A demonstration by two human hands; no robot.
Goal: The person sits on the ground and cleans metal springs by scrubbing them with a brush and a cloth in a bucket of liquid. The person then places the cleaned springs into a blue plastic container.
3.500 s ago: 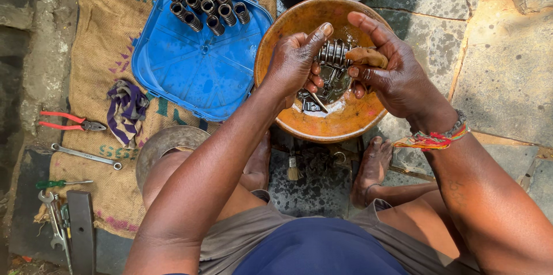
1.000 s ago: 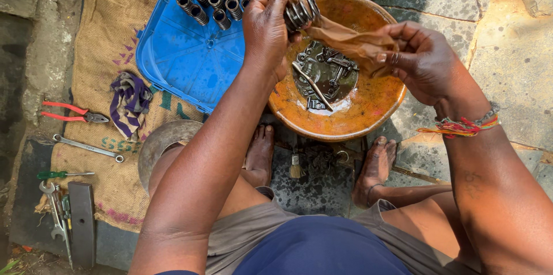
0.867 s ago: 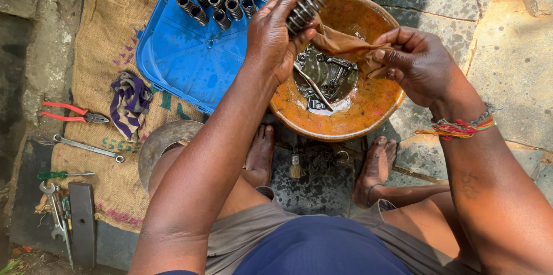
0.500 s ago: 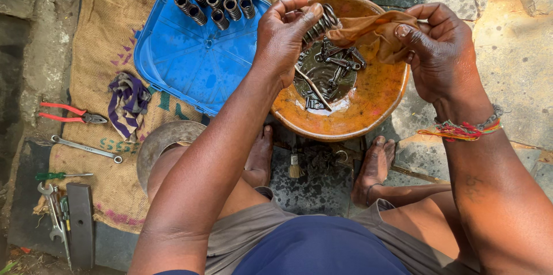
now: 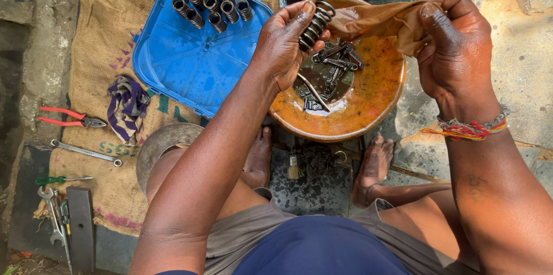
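The burlap sack (image 5: 103, 38) on the ground is pretty packed, with the blue tray (image 5: 190, 61) butted right against the orange bowl (image 5: 357, 113) and bare paving only off to the right. The left hand (image 5: 282, 44) is pinching a coil spring (image 5: 314, 24) over the bowl's near-left rim, while the right hand (image 5: 455, 50) grips a brown rag (image 5: 380, 18) stretched toward that spring, touching or nearly touching it.

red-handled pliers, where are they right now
In the head view the red-handled pliers lie far left on the burlap sack, beside the purple striped rag, above the steel spanner.
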